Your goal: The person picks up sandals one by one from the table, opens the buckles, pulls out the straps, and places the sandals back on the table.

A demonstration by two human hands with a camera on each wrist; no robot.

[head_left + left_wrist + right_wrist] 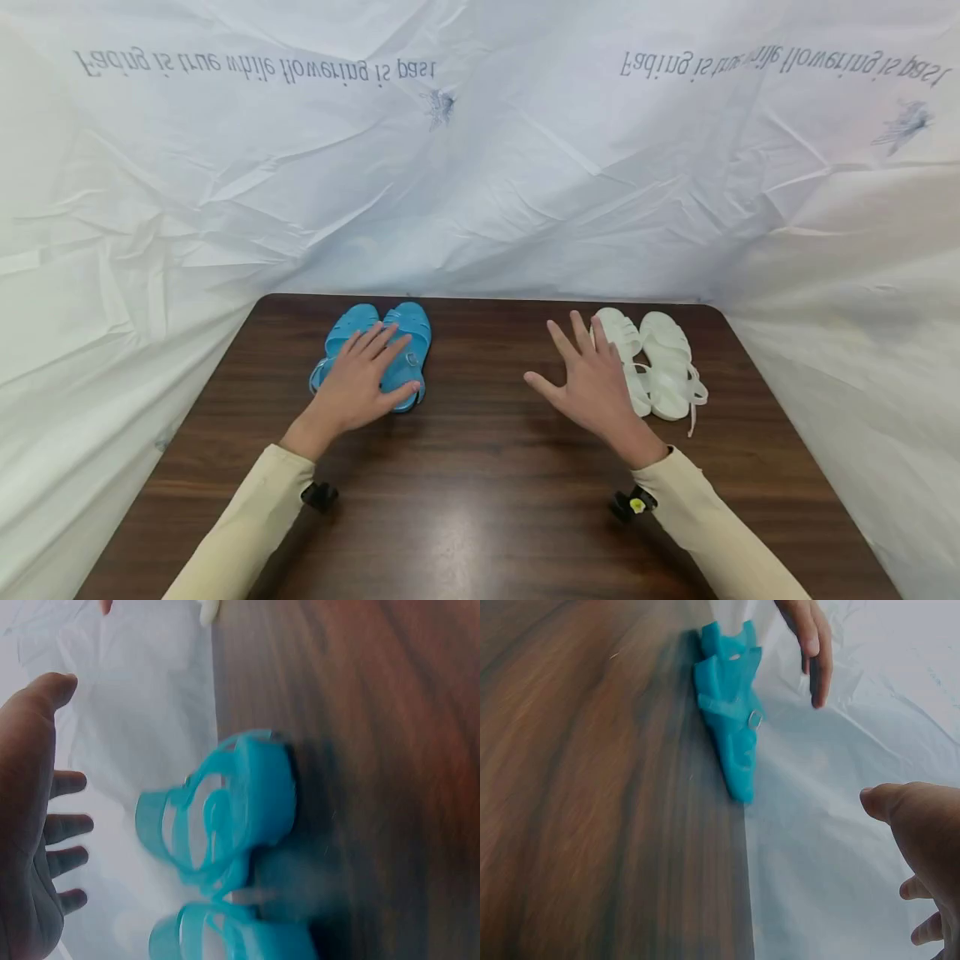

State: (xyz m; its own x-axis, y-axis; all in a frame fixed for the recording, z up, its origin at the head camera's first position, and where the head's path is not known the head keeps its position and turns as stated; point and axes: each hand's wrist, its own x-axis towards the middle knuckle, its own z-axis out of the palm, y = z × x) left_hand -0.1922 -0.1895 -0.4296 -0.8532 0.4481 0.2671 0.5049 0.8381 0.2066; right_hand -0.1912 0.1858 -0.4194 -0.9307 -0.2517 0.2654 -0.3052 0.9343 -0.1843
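1. A creased white sheet [480,192] is seen hung at the left, behind and at the right; flipped lettering is printed on it.
2. A cream left sleeve [240,525] is noted, with a black device [320,497] worn at the wrist.
3. The left hand [356,387] is held palm down above the blue sandals; its grip is spread, with nothing held. A gap is shown by the wrist views.
4. The pair of blue sandals [416,337] is placed side by side at the far left of the desk, toes away.
5. The dark wooden desk [472,375] is exposed between the hands.
6. The right hand [592,383] is extended, grip spread, with nothing held; contact with the white sandals cannot be determined.
7. The pair of white sandals [666,375] is located at the far right, partly covered by that hand; a loose strap is seen.
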